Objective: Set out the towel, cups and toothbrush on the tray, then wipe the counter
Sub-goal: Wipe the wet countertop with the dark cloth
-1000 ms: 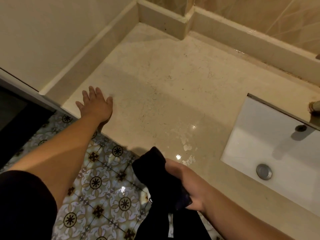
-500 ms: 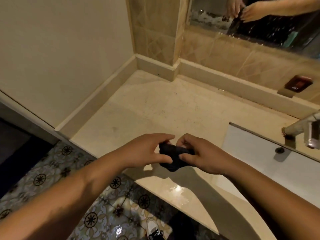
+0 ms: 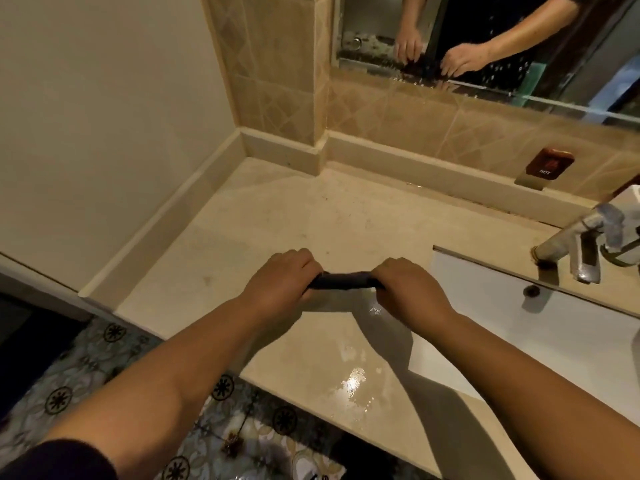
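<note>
A dark cloth [image 3: 343, 281] is stretched into a narrow band just above the beige stone counter [image 3: 277, 216]. My left hand [image 3: 280, 284] grips its left end and my right hand [image 3: 407, 289] grips its right end, both with fingers curled over it. Most of the cloth is hidden under my hands. No tray, cups or toothbrush are in view.
A white sink basin [image 3: 519, 327] is set into the counter at right, with a metal tap [image 3: 581, 244] over it. A wet patch [image 3: 356, 379] shines near the counter's front edge. Walls and a raised ledge [image 3: 159, 223] bound the counter at left and back. A mirror [image 3: 485, 39] hangs above.
My left hand left the counter edge and joined my right on the cloth. The bunched cloth has since been pulled out sideways into a band, and my view has risen.
</note>
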